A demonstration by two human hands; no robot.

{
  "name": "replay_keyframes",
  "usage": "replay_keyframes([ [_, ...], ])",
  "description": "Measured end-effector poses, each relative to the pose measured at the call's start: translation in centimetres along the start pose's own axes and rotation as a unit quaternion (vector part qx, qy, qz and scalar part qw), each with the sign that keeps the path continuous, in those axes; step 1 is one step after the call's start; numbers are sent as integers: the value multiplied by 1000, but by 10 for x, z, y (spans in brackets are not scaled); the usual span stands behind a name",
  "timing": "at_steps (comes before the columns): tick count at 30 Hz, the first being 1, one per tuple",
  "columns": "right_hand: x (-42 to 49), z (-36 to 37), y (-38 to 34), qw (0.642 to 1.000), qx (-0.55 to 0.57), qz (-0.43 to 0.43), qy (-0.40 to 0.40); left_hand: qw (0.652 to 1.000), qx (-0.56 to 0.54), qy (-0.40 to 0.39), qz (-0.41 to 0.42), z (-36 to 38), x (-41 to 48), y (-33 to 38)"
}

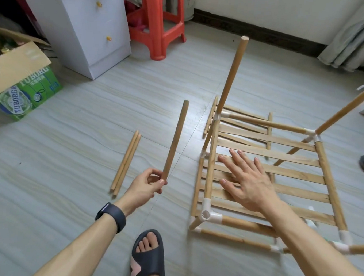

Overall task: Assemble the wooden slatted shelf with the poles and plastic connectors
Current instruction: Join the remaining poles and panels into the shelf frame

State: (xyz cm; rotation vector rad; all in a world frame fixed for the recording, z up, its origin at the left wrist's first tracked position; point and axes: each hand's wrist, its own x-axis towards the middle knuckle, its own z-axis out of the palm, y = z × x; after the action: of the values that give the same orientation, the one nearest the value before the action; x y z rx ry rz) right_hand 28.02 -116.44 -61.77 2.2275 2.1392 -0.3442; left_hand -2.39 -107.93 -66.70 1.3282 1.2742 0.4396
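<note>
Pole (175, 137), pinched low in left hand (148, 184), to be seated squarely into lower-centre connector (206, 213) while slats (285, 156) are pressed steady by flat, open right hand (245, 180).

A forearm (299, 240) hides part of the front rail (246, 225); the right edge crops one pole (353, 104).

The green cardboard box (24, 95) reads "TUBORG" on its sides.

Upright pole (232, 76) beside open floor (91, 112)
</note>
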Motion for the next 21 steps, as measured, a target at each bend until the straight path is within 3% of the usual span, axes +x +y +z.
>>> replay_keyframes([
  [3,-24,-9,-3,995,84,54,-13,993,77,-27,86,-3,-26,34],
  [5,-41,-24,-15,965,244,92,37,979,132,-50,146,2,-40,57],
  [7,-57,-46,-30,870,472,105,98,954,212,-70,199,14,-53,81],
  [8,-64,-57,-36,815,558,103,117,938,249,-79,227,22,-58,91],
  [9,-71,-67,-40,784,595,98,146,920,281,-85,258,32,-62,100],
  [12,-92,-84,-43,807,522,96,258,831,437,-85,333,59,-58,111],
  [15,-113,-84,-37,832,469,111,275,760,572,-92,294,76,-44,109],
  [18,-130,-77,-35,843,459,117,253,745,604,-110,260,91,-32,96],
  [21,-136,-67,-39,850,458,130,227,766,588,-101,240,101,-28,80],
])
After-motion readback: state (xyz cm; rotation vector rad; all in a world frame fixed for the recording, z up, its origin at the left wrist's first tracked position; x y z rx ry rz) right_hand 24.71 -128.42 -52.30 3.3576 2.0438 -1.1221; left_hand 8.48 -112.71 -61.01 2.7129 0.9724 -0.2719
